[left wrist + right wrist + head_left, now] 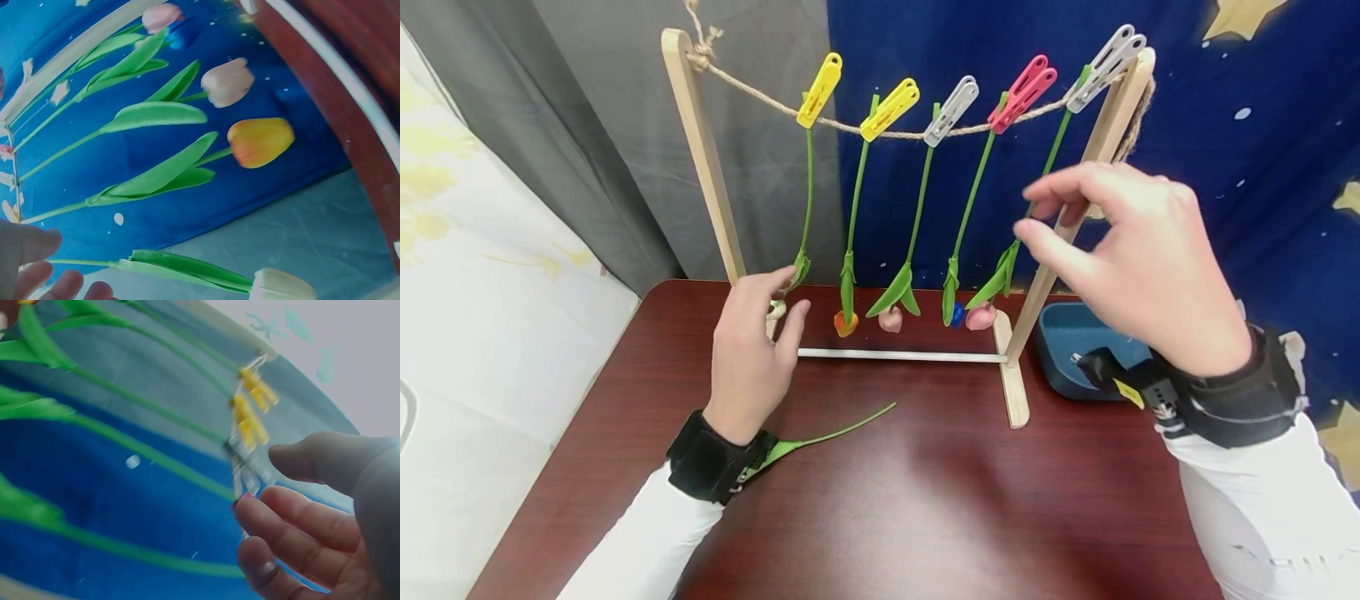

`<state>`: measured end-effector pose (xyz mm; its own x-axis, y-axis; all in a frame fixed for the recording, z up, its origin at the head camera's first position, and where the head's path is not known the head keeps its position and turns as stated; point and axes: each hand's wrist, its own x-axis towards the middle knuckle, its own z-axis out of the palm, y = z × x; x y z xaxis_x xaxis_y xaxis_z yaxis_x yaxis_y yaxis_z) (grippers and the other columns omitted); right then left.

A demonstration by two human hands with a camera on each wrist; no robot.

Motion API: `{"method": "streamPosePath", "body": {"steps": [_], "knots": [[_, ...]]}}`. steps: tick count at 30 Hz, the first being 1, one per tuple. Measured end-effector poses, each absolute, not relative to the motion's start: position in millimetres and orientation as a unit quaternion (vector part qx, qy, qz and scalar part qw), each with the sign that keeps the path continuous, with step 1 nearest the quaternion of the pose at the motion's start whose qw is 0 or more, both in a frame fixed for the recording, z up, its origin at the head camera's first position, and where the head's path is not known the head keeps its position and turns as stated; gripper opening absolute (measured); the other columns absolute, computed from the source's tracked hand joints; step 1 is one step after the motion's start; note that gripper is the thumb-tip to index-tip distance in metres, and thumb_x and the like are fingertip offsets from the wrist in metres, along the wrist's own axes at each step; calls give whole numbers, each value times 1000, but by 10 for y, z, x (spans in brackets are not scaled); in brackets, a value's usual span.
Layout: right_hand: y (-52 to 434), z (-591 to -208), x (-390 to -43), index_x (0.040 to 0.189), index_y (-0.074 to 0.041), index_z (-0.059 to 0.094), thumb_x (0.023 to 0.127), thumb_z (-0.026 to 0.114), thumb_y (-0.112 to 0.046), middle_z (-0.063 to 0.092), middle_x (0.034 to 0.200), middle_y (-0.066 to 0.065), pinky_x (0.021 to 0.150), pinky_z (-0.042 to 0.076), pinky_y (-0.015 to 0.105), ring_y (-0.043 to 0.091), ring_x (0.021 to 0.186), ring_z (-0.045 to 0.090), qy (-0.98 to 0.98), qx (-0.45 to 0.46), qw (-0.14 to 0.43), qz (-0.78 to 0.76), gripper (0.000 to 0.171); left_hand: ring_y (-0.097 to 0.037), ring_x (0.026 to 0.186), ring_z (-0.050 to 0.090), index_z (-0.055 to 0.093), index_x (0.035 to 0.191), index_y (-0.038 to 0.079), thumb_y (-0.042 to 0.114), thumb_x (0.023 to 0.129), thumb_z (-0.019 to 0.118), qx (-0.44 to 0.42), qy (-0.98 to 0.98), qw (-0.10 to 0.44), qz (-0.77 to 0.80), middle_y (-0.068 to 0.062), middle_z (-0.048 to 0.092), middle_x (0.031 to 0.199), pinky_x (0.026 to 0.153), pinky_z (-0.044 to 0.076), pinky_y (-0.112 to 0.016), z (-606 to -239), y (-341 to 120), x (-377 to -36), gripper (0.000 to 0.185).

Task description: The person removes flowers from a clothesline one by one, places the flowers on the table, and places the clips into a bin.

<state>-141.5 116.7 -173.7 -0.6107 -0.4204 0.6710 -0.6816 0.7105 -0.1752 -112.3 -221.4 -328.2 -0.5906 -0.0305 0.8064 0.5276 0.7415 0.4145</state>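
Note:
Tulips hang bloom-down from a twine line [752, 89], each stem held by a clothespin: yellow [820, 90], yellow [890, 110], grey [951, 111], red [1022, 94] and pale grey [1107, 68]. Their blooms are white [281, 286], orange [261, 142], pale pink [228, 82], blue [957, 314] and pink [981, 317]. My left hand [748, 354], thumb and fingers apart, is beside the white tulip and holds nothing. In front of the right post, my right hand [1150, 258] is raised with loosely bent fingers and nothing between them.
Wooden posts [703, 158] carry the line, and a white rod [902, 356] joins them low down. A green stem [850, 429] lies on the dark red table [955, 517], its lower end behind my left wrist. A blue bin [1060, 358] stands right of the rack.

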Motion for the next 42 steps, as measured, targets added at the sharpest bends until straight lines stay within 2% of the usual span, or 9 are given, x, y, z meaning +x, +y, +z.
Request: {"method": "streamPosePath", "body": {"steps": [6, 10, 13, 18, 22, 29, 33, 37, 42], "knots": [[801, -1428, -1613, 121, 0, 75, 98, 78, -22, 73, 108, 15, 84, 39, 39, 30, 97, 62, -851, 363, 325, 197, 32, -31, 106, 63, 63, 140, -1, 6, 101, 73, -131, -813, 434, -365, -19, 64, 119, 88, 54, -45, -3143, -2170, -1294, 41], [578, -1247, -1783, 133, -1, 70, 103, 71, -28, 72, 120, 18, 95, 40, 48, 35, 109, 59, -854, 373, 315, 181, 40, -31, 106, 63, 61, 142, 0, 7, 101, 72, -127, -802, 436, -387, -19, 63, 120, 87, 53, -44, -3061, -2126, -1430, 42], [409, -1146, -1914, 139, -2, 67, 106, 66, -32, 71, 128, 17, 102, 40, 46, 34, 116, 57, -858, 380, 300, 174, 45, -31, 105, 62, 61, 142, -1, 8, 102, 71, -130, -793, 441, -401, -20, 63, 120, 89, 52, -44, -2991, -2095, -1529, 42], [169, -1073, -2064, 148, -5, 60, 108, 62, -39, 67, 138, 13, 114, 28, 44, 30, 129, 53, -875, 377, 252, 172, 53, -32, 107, 62, 61, 144, -1, 6, 102, 72, -130, -781, 444, -420, -20, 64, 121, 92, 52, -44, -2882, -2033, -1668, 44], [16, -1016, -2151, 151, -6, 58, 108, 60, -41, 66, 140, 11, 116, 23, 43, 27, 133, 50, -883, 379, 228, 160, 55, -32, 107, 63, 62, 145, 1, 6, 102, 72, -125, -784, 436, -424, -19, 65, 122, 94, 54, -44, -2817, -1976, -1763, 45], [-157, -968, -2247, 143, -5, 65, 110, 60, -34, 70, 127, 13, 115, 23, 43, 26, 127, 56, -881, 394, 207, 157, 44, -26, 95, 65, 68, 138, -1, 1, 102, 70, -114, -788, 416, -438, -17, 68, 112, 86, 55, -38, -2805, -1923, -1869, 36], [-181, -968, -2262, 139, -6, 69, 111, 59, -31, 71, 123, 10, 111, 30, 39, 22, 116, 61, -879, 398, 207, 162, 38, -26, 89, 64, 70, 132, -3, -2, 102, 68, -118, -788, 417, -437, -17, 67, 108, 78, 51, -37, -2817, -1922, -1883, 30], [-188, -978, -2268, 135, -5, 70, 111, 58, -27, 71, 120, 10, 104, 39, 33, 20, 106, 63, -874, 402, 205, 180, 35, -27, 88, 63, 71, 129, -3, -4, 101, 68, -124, -785, 424, -434, -18, 67, 105, 76, 50, -36, -2818, -1920, -1891, 28], [-186, -987, -2268, 129, -6, 74, 110, 61, -27, 74, 117, 8, 108, 34, 31, 19, 104, 64, -872, 391, 218, 197, 32, -29, 87, 63, 71, 128, -4, -4, 101, 68, -128, -783, 433, -428, -19, 68, 103, 75, 51, -38, -2819, -1928, -1895, 27]]}}
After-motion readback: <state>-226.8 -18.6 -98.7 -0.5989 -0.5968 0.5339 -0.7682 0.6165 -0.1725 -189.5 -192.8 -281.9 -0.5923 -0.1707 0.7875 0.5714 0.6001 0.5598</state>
